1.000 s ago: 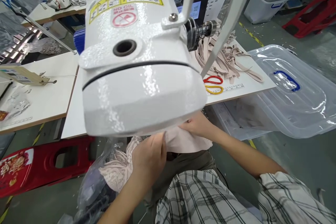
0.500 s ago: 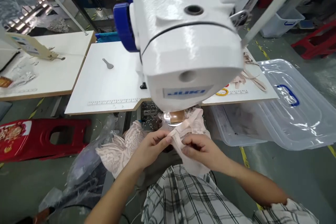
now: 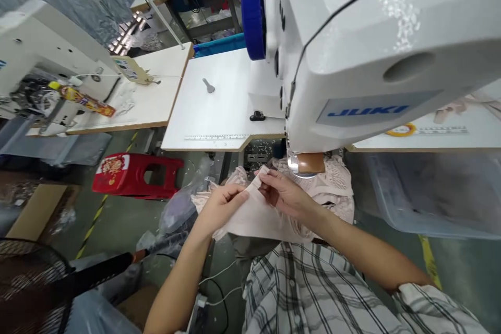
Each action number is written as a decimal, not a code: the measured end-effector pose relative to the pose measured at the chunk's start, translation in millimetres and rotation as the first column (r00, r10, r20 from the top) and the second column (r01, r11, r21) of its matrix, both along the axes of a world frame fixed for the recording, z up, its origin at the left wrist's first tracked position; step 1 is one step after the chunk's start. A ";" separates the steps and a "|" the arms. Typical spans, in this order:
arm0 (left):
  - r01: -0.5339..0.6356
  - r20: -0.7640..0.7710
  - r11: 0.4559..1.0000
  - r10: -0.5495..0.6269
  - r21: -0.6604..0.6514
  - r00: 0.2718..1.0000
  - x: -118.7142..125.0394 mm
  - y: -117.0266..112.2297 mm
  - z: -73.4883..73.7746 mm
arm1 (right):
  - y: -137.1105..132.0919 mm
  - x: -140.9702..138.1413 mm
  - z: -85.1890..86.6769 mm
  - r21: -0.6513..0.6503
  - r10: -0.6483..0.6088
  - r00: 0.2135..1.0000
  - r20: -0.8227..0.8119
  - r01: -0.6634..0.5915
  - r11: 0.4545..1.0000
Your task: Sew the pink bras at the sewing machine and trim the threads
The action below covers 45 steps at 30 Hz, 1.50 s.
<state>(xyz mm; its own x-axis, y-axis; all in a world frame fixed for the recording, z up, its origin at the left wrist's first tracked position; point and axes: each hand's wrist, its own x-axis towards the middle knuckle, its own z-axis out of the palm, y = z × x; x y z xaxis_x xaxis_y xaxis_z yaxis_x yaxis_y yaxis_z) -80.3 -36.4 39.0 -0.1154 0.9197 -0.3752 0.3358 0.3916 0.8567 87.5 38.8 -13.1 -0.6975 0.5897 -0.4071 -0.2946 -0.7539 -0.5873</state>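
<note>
A pale pink lace bra [image 3: 252, 219] is stretched across my lap in front of the sewing machine [image 3: 364, 83]. My left hand [image 3: 222, 206] pinches its band edge between thumb and fingers. Close beside it, my right hand [image 3: 287, 195] grips the upper end of the same band, with the fingertips partly hidden behind the cloth. More pink lace [image 3: 338, 185] lies bunched to the right, under the machine's head and beside my right forearm. The machine's needle area is hidden from this angle.
A white worktable [image 3: 219, 99] with a printed ruler holds a small grey tool [image 3: 208, 85]. Yellow tape [image 3: 403, 129] lies on the right side. A clear plastic bin [image 3: 442, 219] stands below right. At left are a red stool [image 3: 133, 175], a fan [image 3: 31, 282] and another sewing machine [image 3: 50, 57].
The view has swung left, bringing the neighbouring machine and fan into sight. My hands have shifted along the bra, from crossing straps to a band edge, now held up at a slant.
</note>
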 end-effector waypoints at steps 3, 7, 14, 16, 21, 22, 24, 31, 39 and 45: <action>-0.066 -0.264 0.987 0.104 0.150 0.959 16.1 13.7 -27.9 | 0.1 14.0 -22.3 0.145 -0.235 0.958 0.166 0.212 0.966; -0.064 -0.073 0.994 0.071 0.090 0.995 50.9 21.7 -62.1 | -9.8 35.0 -49.3 0.657 -0.377 0.849 0.369 0.049 0.753; -0.101 0.009 0.983 0.101 0.154 0.995 74.0 23.8 -75.5 | -15.3 64.5 -66.5 0.940 -0.501 0.798 0.335 -0.249 0.232; -0.078 -0.019 0.981 0.083 0.180 0.996 73.7 22.1 -70.9 | -12.1 70.1 -63.3 0.934 -0.524 0.775 0.355 -0.272 0.231; -0.024 -0.007 0.984 0.025 0.176 1.000 77.9 19.0 -61.4 | -1.8 68.9 -50.5 0.889 -0.513 0.728 0.454 -0.334 0.313; -0.025 -0.002 0.985 0.026 0.171 1.000 79.0 18.9 -60.9 | -0.6 67.4 -48.8 0.876 -0.494 0.729 0.473 -0.328 0.353; -0.027 -0.002 0.986 0.028 0.166 1.000 80.9 19.4 -60.9 | 0.7 65.3 -47.0 0.854 -0.469 0.736 0.489 -0.293 0.430; -0.010 -0.110 0.981 0.032 0.193 0.993 88.2 25.8 -64.4 | -1.0 64.1 -51.7 0.878 -0.511 0.730 0.454 -0.269 0.396; 0.015 -0.195 0.980 0.025 0.199 0.980 78.2 32.1 -70.5 | 44.9 128.2 -58.6 0.869 -0.635 0.692 0.344 -0.490 -0.063; 0.184 -0.239 0.976 -0.153 0.113 0.959 77.5 35.5 -70.8 | 168.8 226.2 -7.7 0.399 -0.782 -0.030 0.623 -0.847 0.350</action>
